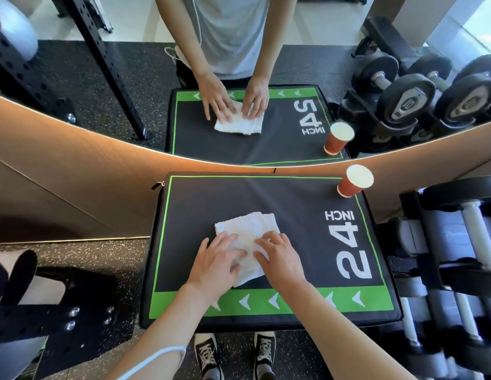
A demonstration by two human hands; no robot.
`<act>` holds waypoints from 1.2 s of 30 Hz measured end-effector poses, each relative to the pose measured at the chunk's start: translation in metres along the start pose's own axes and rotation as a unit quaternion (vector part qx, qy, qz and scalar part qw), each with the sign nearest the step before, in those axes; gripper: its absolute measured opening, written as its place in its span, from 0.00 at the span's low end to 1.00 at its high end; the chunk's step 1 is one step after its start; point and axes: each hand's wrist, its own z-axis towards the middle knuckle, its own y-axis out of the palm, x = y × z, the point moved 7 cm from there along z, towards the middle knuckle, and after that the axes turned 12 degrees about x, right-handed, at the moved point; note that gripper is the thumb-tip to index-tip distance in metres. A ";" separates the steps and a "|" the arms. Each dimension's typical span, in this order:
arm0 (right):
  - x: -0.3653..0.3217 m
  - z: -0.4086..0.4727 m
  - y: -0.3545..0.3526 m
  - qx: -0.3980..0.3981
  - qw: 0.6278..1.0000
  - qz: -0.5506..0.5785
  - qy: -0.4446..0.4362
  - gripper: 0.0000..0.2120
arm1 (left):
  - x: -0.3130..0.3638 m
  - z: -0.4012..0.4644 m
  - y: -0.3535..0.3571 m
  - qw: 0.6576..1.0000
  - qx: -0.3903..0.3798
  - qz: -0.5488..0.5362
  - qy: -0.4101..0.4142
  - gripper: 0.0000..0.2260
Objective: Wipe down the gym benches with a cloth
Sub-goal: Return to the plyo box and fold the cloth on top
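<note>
Both hands flat on cloth, bench top.
Left hand point(215, 263) and right hand point(280, 259) press a folded white cloth point(247, 229) mid-bench point(293, 242); each grip spread, fingers straight. Red paper cup point(354, 182) at far right corner.

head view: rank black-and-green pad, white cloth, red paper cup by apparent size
1. black-and-green pad, largest by far.
2. white cloth, partly covered by both hands, yet clearly bigger than the cup.
3. red paper cup, smallest; it stands at the pad's far corner, so distance shrinks it somewhat.
</note>
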 end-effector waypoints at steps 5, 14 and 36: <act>-0.049 0.024 0.025 0.000 1.000 0.003 0.006 0.11 | -0.046 0.000 -0.026 0.998 0.037 0.009 -0.059 0.18; -0.083 0.048 0.047 -0.021 0.999 -0.002 -0.048 0.17 | -0.081 -0.009 -0.042 0.994 0.085 0.004 -0.073 0.21; -0.110 0.079 0.082 0.001 0.994 0.038 -0.103 0.21 | -0.140 0.030 -0.055 0.987 0.136 -0.078 -0.034 0.17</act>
